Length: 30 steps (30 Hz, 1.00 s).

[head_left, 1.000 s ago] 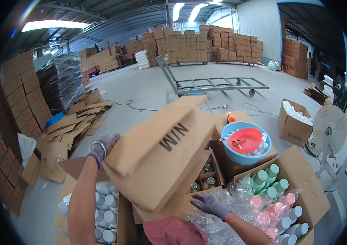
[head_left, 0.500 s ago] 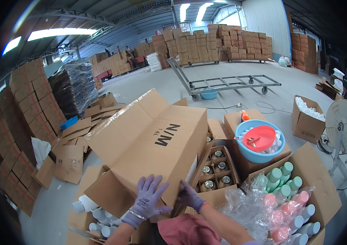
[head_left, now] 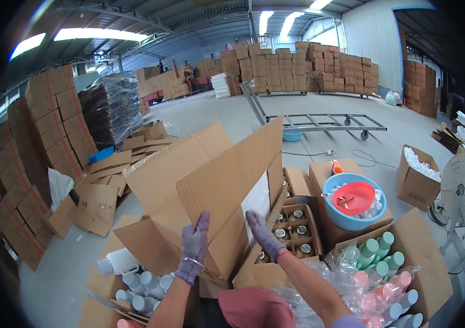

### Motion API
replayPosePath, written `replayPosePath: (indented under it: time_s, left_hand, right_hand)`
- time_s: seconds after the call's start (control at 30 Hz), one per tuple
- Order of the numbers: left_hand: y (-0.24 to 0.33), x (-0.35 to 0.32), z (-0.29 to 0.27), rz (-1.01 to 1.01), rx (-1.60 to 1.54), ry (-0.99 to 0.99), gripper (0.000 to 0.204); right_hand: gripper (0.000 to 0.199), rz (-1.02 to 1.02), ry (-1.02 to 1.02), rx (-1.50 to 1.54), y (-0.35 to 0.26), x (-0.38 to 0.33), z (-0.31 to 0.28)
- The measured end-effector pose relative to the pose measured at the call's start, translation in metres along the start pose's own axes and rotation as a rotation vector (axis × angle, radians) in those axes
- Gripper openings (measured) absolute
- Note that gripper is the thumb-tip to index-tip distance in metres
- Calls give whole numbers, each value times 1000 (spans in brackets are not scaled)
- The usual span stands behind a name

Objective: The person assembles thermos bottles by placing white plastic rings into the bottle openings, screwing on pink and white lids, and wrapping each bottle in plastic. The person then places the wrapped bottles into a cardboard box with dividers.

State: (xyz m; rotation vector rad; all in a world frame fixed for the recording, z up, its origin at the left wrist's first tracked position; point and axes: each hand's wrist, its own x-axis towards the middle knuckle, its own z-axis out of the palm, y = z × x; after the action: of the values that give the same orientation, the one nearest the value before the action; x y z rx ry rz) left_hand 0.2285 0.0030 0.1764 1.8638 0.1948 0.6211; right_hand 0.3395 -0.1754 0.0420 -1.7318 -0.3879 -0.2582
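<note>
On the warehouse's grey concrete floor (head_left: 227, 117) (stacked cartons (head_left: 298, 68) behind) sit boxes.

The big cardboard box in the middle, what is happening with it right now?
A person wearing purple gloves holds a large cardboard box at its open end. The left hand grips the edge of a flap, and the right hand presses flat against the pale inner side. Below sits a divided carton of jars, with a blue basin and bagged pastel bottles to the right.
</note>
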Motion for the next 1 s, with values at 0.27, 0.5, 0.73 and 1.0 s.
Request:
replayPosePath:
  time_s: [0.27, 0.5, 0.73, 1.0]
  left_hand:
    - [-32, 79, -35, -28, -28, -145, 70]
    - [-44, 104, 61, -26, 210, -181, 87]
    - [-40, 60, 79, 108, 441, -412, 73]
    - [-62, 91, 154, 132, 766, -232, 64]
  right_hand:
    - [54, 477, -324, 491, 1, -20, -31]
    - [40, -422, 153, -541, -74, -9, -67]
    - [25, -586, -232, -1072, -38, 34, -108]
    - [37, 448, 10, -361, -22, -64, -283]
